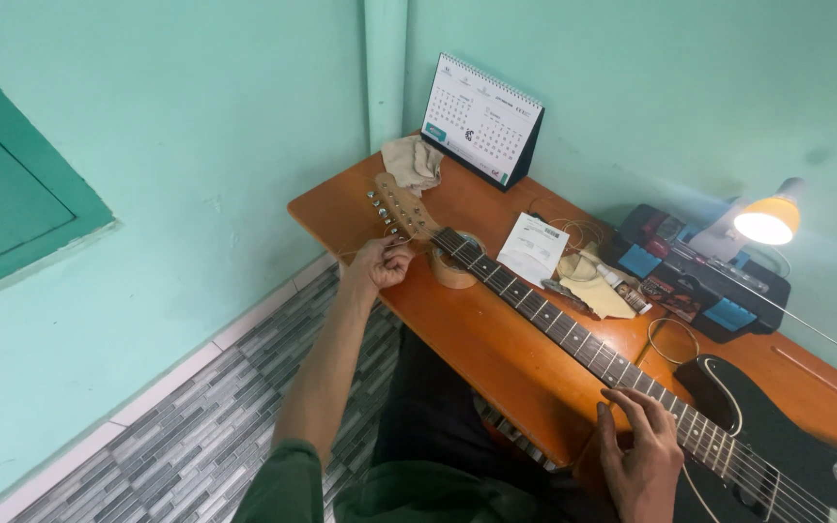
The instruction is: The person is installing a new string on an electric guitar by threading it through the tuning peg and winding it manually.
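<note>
A black electric guitar (777, 446) lies across an orange-brown wooden table (496, 349), its dark fretted neck (544, 310) running up to a pale wooden headstock (401, 206). My left hand (378, 263) is closed at the near edge of the headstock, fingers pinched at a tuning peg or string end; I cannot tell which. My right hand (643, 455) rests on the neck close to the body, fingertips pressing the strings. A roll of tape (457, 263) props the neck up.
A desk calendar (481, 118) and a crumpled cloth (413, 162) stand at the table's far corner. A white paper packet (533, 247), a yellow cloth (601, 291), coiled strings (672, 341), a black and blue toolbox (695, 271) and a lit lamp (769, 221) lie behind the neck.
</note>
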